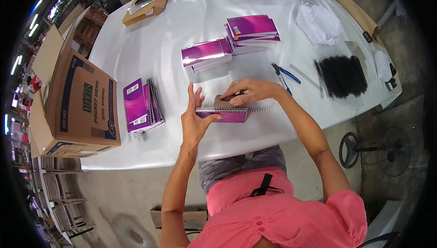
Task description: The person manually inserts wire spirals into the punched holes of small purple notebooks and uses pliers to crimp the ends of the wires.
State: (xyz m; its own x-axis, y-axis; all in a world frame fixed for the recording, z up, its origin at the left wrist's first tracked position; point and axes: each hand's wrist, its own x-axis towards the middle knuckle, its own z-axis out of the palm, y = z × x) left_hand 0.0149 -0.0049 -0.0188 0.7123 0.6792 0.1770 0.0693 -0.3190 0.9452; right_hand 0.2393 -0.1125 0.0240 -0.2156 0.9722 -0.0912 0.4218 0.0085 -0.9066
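Notebook (227,116) in purple covers is held near the front edge of the white worktop (145,57), in front of the person, its spine edge toward the far side and a dark wire coil (261,108) running along that edge and sticking out past the right end. The left hand (195,120) has the near end in its grip, pinching it with the thumb laid across the purple cover and the other fingers behind, the index finger raised. The right hand (250,90) reaches over from the right, its bent fingers on a flat brown piece (223,102) just behind the spine; whether that grip pinches the piece or only presses on it, I cannot tell. Blue-handled pliers (291,76) lie to the right of this hand, then a loose coil (305,75) and a thick heap of black coils (342,77). Beyond the hands sit two neighbouring stacks of purple notebooks, a nearer stack (207,53) and a farther stack (252,26). On the left, more purple notebooks, a bound pile (136,102), lie beside an open cardboard box (86,102). A white plastic bag (318,25) rests toward the far right.
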